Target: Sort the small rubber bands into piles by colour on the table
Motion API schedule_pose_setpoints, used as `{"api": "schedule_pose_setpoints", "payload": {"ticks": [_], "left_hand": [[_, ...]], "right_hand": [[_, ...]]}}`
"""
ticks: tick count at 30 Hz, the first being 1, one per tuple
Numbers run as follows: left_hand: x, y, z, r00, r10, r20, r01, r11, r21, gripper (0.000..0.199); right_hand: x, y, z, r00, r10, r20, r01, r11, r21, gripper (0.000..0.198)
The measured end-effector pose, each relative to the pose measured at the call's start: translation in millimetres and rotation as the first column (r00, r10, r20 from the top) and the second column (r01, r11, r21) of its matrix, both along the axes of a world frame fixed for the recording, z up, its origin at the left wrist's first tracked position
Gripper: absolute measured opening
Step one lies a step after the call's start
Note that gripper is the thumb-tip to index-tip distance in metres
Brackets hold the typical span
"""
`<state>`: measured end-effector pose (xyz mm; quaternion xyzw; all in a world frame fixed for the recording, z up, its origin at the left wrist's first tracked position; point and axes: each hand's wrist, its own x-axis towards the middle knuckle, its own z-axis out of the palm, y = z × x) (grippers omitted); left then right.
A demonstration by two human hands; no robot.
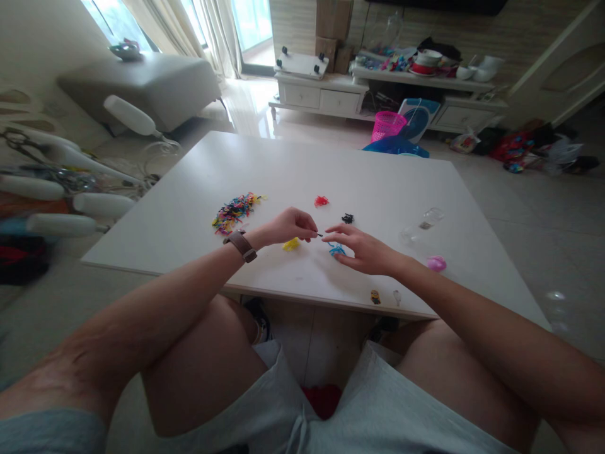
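Note:
My left hand (299, 226), with a brown watch on its wrist, is closed in a pinch on a small black rubber band (320, 235) above the white table. Just right of the band, my right hand (358, 247) is open, its fingers stretched and apart; I cannot tell whether a fingertip touches the band. Under its thumb and fingers lies a blue bunch of bands (337, 250), partly covered. A yellow bunch (290, 244) is below my left hand. Beyond the hands sit a red bunch (321, 201) and a black bunch (348, 218). A mixed multicoloured pile (235, 213) lies farther left.
On the right of the white table (283, 157) are a clear plastic container (431, 217) and a pink object (436, 263). A small yellow figure (375, 297) and a small clear item (397, 297) lie near the front edge. A pink basket (388, 126) stands behind.

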<state>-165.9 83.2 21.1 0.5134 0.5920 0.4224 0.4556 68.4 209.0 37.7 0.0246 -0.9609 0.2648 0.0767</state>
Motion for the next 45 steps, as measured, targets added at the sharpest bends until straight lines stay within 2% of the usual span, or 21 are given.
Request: {"api": "schedule_pose_setpoints", "payload": {"ticks": [9, 13, 16, 19, 22, 25, 32, 35, 41, 45], "left_hand": [[6, 4, -7.6, 0.998, -0.056, -0.011, 0.057, 0.998, 0.030, 0.022], [5, 3, -8.1, 0.998, -0.053, -0.024, 0.053, 0.998, 0.024, 0.023], [0, 3, -9.1, 0.998, 0.019, -0.066, -0.019, 1.000, 0.003, 0.024], [-10, 4, -10.7, 0.970, 0.064, -0.235, -0.069, 0.998, -0.012, 0.018], [-20, 3, -12.7, 0.876, 0.072, -0.478, -0.067, 0.997, 0.027, 0.016], [-25, 2, -14.4, 0.808, 0.061, -0.585, -0.047, 0.998, 0.038, 0.017], [-26, 1, -13.7, 0.799, 0.030, -0.600, -0.014, 0.999, 0.031, 0.021], [-28, 0, -13.2, 0.797, 0.025, -0.604, -0.002, 0.999, 0.040, 0.022], [-39, -1, -24.4, 0.768, -0.018, -0.640, 0.000, 1.000, -0.028, 0.028], [-43, -1, -33.7, 0.789, -0.073, -0.610, 0.035, 0.997, -0.074, 0.029]], "right_hand": [[0, -3, -3, 0.999, 0.038, 0.021, -0.038, 0.999, -0.020, 0.042], [-1, -1, -4, 0.999, 0.025, 0.039, -0.026, 1.000, 0.012, 0.039], [-3, 14, -12, 0.995, -0.090, 0.053, 0.085, 0.992, 0.091, 0.036], [-3, 42, -26, 0.958, -0.280, 0.060, 0.265, 0.947, 0.183, 0.035], [-2, 71, -40, 0.910, -0.408, 0.075, 0.383, 0.896, 0.225, 0.036], [-2, 89, -49, 0.889, -0.451, 0.081, 0.422, 0.874, 0.241, 0.040], [-6, 87, -50, 0.893, -0.442, 0.087, 0.403, 0.870, 0.283, 0.043], [-6, 83, -47, 0.913, -0.399, 0.085, 0.368, 0.896, 0.248, 0.038], [-8, 62, -48, 0.981, -0.152, 0.118, 0.147, 0.988, 0.053, 0.041], [-13, 44, -50, 0.977, 0.008, 0.213, -0.001, 0.999, -0.034, 0.046]]}}
